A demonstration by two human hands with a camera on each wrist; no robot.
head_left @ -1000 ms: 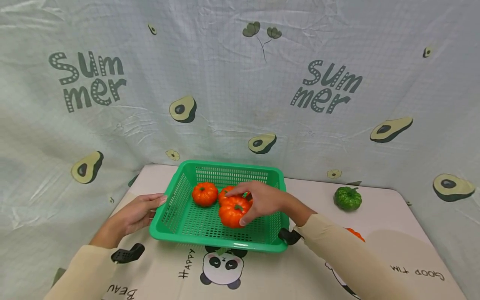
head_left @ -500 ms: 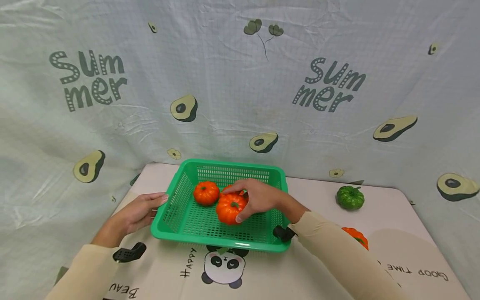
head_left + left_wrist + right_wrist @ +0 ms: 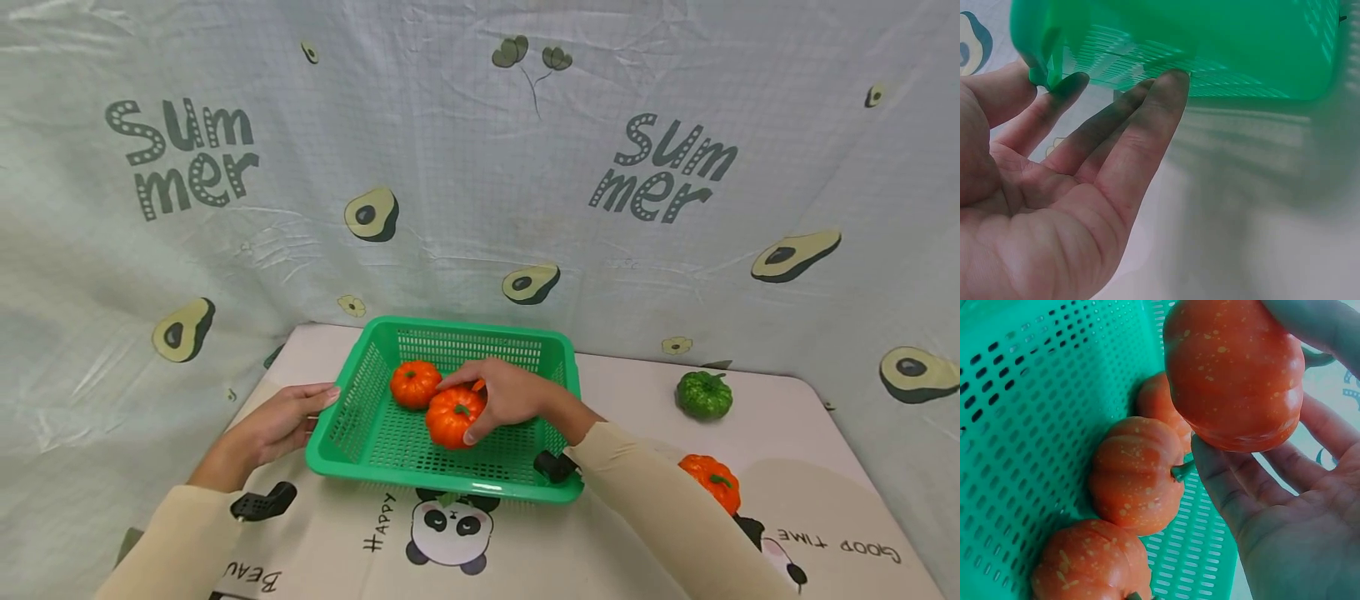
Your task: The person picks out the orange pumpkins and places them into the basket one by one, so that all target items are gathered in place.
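My right hand (image 3: 510,396) grips a small orange pumpkin (image 3: 450,421) with a green stem, thumb on the near side and fingers on the far side. It is held inside a green plastic basket (image 3: 442,483) with slotted walls. In the right wrist view the held pumpkin (image 3: 1235,375) is above several others, among them a speckled pumpkin (image 3: 1138,475) and one lower down (image 3: 1091,562). At the basket's left side, my left hand (image 3: 281,425) pinches the rim between thumb and index finger; its other fingers reach under the wall in the left wrist view.
Right of the basket, a green pumpkin (image 3: 705,395) sits toward the back of the table. Nearer, another orange pumpkin (image 3: 708,479) is partly covered by the right sleeve (image 3: 660,508). A printed curtain (image 3: 450,167) hangs directly behind the table.
My right hand has moved a little left within the basket, carrying the pumpkin. The sleeve uncovers more of the orange pumpkin at right. My left hand stays at the rim.
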